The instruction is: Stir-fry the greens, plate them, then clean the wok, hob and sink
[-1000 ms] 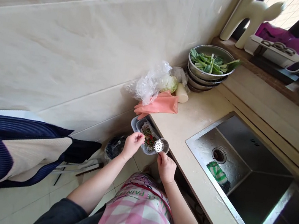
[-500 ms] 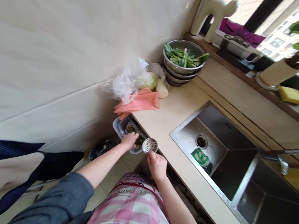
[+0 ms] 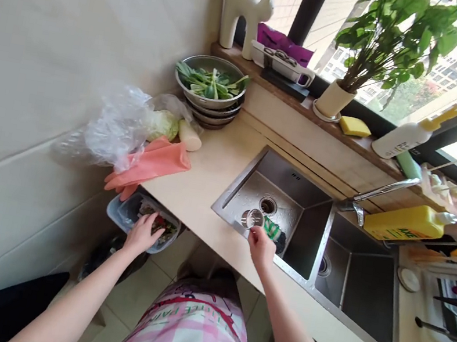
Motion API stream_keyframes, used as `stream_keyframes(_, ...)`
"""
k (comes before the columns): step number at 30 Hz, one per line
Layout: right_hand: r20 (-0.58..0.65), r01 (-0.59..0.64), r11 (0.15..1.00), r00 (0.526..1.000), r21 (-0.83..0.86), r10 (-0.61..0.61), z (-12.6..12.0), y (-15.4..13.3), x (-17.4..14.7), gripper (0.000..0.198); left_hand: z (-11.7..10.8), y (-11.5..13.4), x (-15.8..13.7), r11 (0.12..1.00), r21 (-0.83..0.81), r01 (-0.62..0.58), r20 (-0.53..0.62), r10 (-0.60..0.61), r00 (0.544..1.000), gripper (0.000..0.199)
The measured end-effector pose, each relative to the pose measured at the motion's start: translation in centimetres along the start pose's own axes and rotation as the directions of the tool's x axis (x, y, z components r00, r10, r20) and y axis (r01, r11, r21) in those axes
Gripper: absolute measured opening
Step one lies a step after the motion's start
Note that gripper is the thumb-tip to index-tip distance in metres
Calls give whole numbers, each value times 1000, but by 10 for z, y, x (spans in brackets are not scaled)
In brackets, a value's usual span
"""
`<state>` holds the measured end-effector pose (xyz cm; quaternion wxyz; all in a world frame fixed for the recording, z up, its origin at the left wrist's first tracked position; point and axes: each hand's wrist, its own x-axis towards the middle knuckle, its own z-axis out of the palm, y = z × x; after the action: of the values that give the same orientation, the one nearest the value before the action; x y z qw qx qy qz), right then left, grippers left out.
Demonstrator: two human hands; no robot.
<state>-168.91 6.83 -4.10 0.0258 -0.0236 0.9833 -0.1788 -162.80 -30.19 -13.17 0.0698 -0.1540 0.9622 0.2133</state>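
Note:
A round metal sink strainer (image 3: 255,219) is pinched by its edge in my right hand (image 3: 263,246), over the near side of the left sink basin (image 3: 247,189). Below it in the basin lies a green-and-white cloth or scrubber (image 3: 272,229), close to the drain (image 3: 268,205). My left hand (image 3: 144,234) reaches over a translucent plastic waste bin (image 3: 118,212) hanging at the counter's front edge. Its fingers are spread above the food scraps (image 3: 164,232), and I see nothing held in them.
Pink rubber gloves (image 3: 155,161), a cabbage (image 3: 163,125) and a clear plastic bag (image 3: 114,127) lie at the wall. Stacked bowls (image 3: 213,106) hold leafy greens. A faucet (image 3: 364,204) and yellow detergent bottle (image 3: 405,223) stand behind the sink.
My right hand has carried the strainer from beside the bin to over the left basin. My left hand stays at the bin, its fingers more spread. The view has swung right.

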Motion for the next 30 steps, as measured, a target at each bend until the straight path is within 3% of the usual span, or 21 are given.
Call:
stream_keyframes(2, 105, -129, 979, 984, -156, 146, -11, 45, 35, 24, 9, 2, -6, 995, -97, -27, -130, 14, 991, 53)
stream_keyframes(5, 224, -155, 942, 948, -298, 227, -9, 102, 93, 27, 15, 12, -25, 977, -215, 12, -242, -65, 968, 47)
stream_keyframes(9, 323, -116, 946, 921, -304, 217, 26, 147, 160, 29, 13, 32, -65, 931, -333, 150, -208, -228, 951, 50)
stream_keyframes(13, 407, -85, 956, 892, -281, 199, 66, 170, 200, 36, 11, 53, -102, 892, -359, 275, -188, -358, 915, 51)
stream_keyframes(17, 477, -69, 965, 859, -254, 187, 85, 186, 209, 38, 13, 80, -116, 861, -376, 344, -181, -432, 884, 53)
stream_keyframes(24, 486, -87, 984, 861, -154, 152, 88, 186, 187, 31, 7, 136, -105, 843, -403, 356, -107, -430, 896, 54)
stream_keyframes(30, 465, -152, 986, 869, -71, 168, 105, 184, 200, 30, 10, 142, -123, 862, -399, 312, -160, -401, 902, 46)
